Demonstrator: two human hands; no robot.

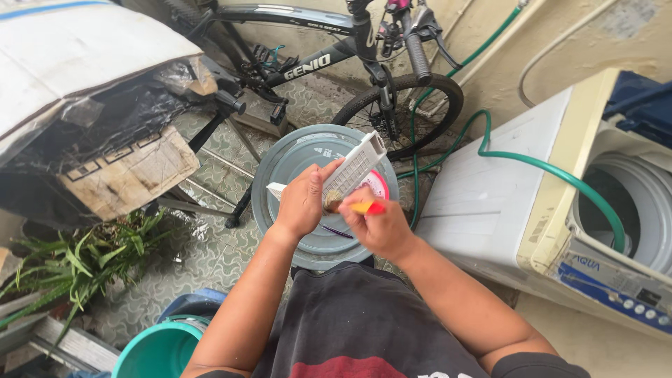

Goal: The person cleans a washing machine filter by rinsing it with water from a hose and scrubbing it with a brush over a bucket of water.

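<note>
Left hand (302, 199) grips the white slatted filter (352, 170) tilted up over the round grey lid (280, 168), steadying it so the right hand (381, 225), clenched around a small orange-handled brush (365, 207), can reach its lower end.

bike (329, 56) behind round lid (280, 168); washer (560, 210) R | plant (84, 259) L; bucket (157, 350) front-L
</note>
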